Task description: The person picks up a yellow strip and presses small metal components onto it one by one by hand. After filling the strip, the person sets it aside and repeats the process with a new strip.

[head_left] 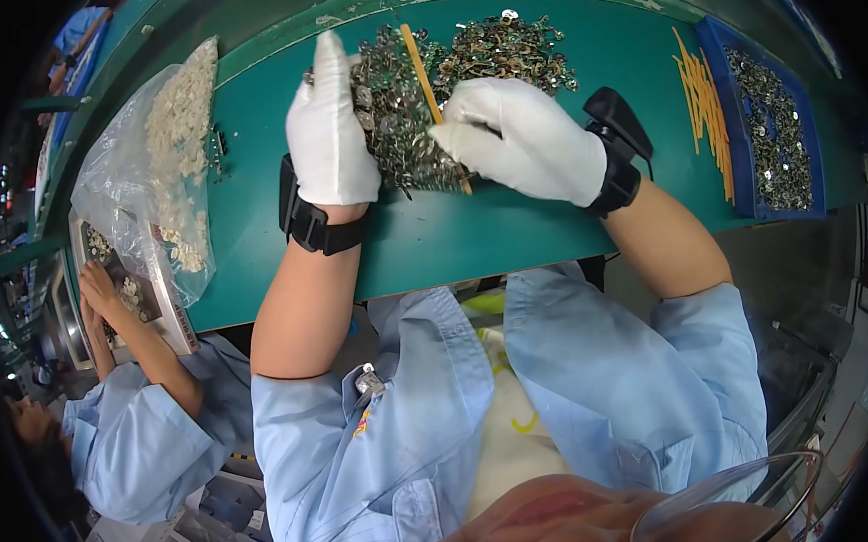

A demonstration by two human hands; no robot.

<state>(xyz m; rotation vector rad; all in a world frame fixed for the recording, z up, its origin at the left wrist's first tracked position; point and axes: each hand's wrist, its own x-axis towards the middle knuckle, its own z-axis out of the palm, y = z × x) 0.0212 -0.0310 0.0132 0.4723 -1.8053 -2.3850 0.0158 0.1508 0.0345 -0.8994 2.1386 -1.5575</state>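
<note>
My left hand (332,130), in a white glove, stands along the left side of a heap of small metal parts (388,103). Its visible fingers are straight and together; the thumb is hidden. A thin yellow stick (417,63) slants down the right side of this heap. My right hand (520,136), also gloved, is curled, with its fingertips on the stick's middle. Parts hide some of the stick and what lies under the fingertips. Just beyond my right hand is a second heap of similar parts (512,50).
At right, several yellow sticks (703,104) lie beside a blue bin (728,127) of metal parts. A clear plastic bag (125,178) with pale pieces rests on the left of the green table (433,247). A co-worker's hands (101,290) work over a tray at far left.
</note>
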